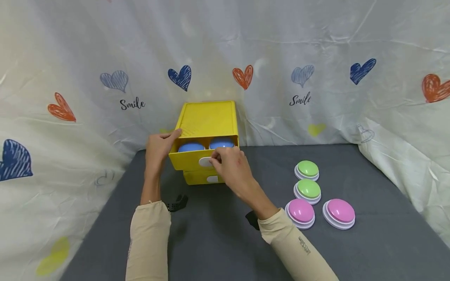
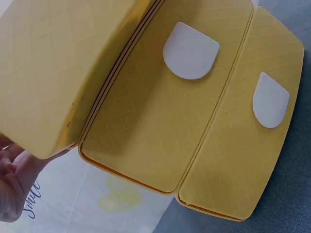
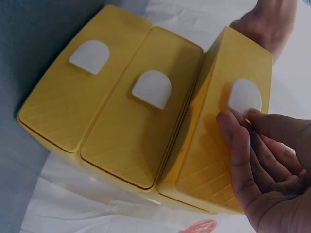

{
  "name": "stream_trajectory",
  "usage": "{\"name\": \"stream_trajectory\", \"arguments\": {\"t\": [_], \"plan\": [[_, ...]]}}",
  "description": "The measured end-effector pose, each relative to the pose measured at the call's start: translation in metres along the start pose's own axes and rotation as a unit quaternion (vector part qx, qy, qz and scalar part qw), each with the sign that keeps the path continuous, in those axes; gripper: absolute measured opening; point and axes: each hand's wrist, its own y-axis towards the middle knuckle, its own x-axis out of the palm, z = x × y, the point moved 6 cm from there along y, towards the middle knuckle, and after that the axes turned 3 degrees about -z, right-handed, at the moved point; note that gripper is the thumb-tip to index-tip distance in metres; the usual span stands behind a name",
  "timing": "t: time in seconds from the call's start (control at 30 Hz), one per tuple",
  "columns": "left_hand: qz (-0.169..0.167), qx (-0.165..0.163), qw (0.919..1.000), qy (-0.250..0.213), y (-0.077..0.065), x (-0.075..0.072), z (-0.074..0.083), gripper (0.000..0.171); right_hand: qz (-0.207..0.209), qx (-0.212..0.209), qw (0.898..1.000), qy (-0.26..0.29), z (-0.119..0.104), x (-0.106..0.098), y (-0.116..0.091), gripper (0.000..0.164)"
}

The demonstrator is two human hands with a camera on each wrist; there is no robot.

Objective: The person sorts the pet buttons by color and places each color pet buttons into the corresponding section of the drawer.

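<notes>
1. A white cloth backdrop (image 1: 267,31) printed with hearts and the word "Smile" rises behind and beside the work.
2. The dark grey tabletop (image 1: 218,242) narrows toward its far edge.
3. A yellow drawer box (image 1: 207,119) stands at the far edge, nearer the far left corner than the far right. It lies between and just beyond the two hands.
4. Its top drawer (image 1: 186,160) is slid partly out toward the person; the middle drawer (image 3: 131,131) and bottom drawer (image 3: 73,97) are closed.
5. The person's right hand (image 1: 232,168), in a cream sleeve, is in front of the top drawer, thumb and fingertips nearly together, pinching the edge of its tab.
6. The left hand (image 1: 158,148) is at the box's left side, a digit touching the upper front corner, behind the drawer front. How far its other fingers curl cannot be told.
7. Toward the right edge, well apart from the hands, sit two domed pink buttons (image 1: 341,210) on white bases, side by side with a gap.
8. Beyond them, toward the far edge, two green buttons (image 1: 308,168) stand one behind the other.
9. Two blue domes (image 1: 191,146) sit side by side inside the top drawer.
10. The white tab (image 1: 204,162) is on the top drawer's front; each closed drawer has a matching one.
</notes>
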Motion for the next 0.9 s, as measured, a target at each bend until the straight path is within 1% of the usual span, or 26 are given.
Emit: {"name": "stream_trajectory", "arguments": {"t": [0.1,0.23,0.37,0.47,0.53,0.7,0.9], "plan": [[0.001,0.014,0.9999,-0.008,0.001,-0.002,0.006,0.063,-0.003,0.009,1.0,0.007,0.004,0.0,0.009,0.007],[-0.003,0.011,0.9998,-0.017,0.001,-0.003,0.008,0.061,-0.008,0.021,1.0,0.015,0.009,0.002,0.018,0.006],[-0.015,-0.004,0.9997,-0.019,-0.001,-0.004,0.004,0.059,-0.015,0.021,0.999,0.02,0.01,0.006,0.021,0.006],[-0.018,-0.011,0.9995,-0.022,-0.002,-0.004,0.001,0.056,-0.021,0.022,0.999,0.022,0.011,0.009,0.022,0.005],[-0.017,-0.01,0.9994,-0.029,-0.002,-0.004,-0.001,0.055,-0.023,0.023,0.999,0.022,0.012,0.01,0.022,0.005],[-0.02,-0.005,0.9992,-0.035,-0.001,-0.004,-0.001,0.058,-0.01,0.02,1.0,0.016,0.013,0.01,0.025,0.005],[-0.026,-0.015,0.9987,-0.041,0.001,-0.001,0.001,0.061,-0.001,0.015,1.0,0.009,0.019,0.014,0.033,0.006]]}}
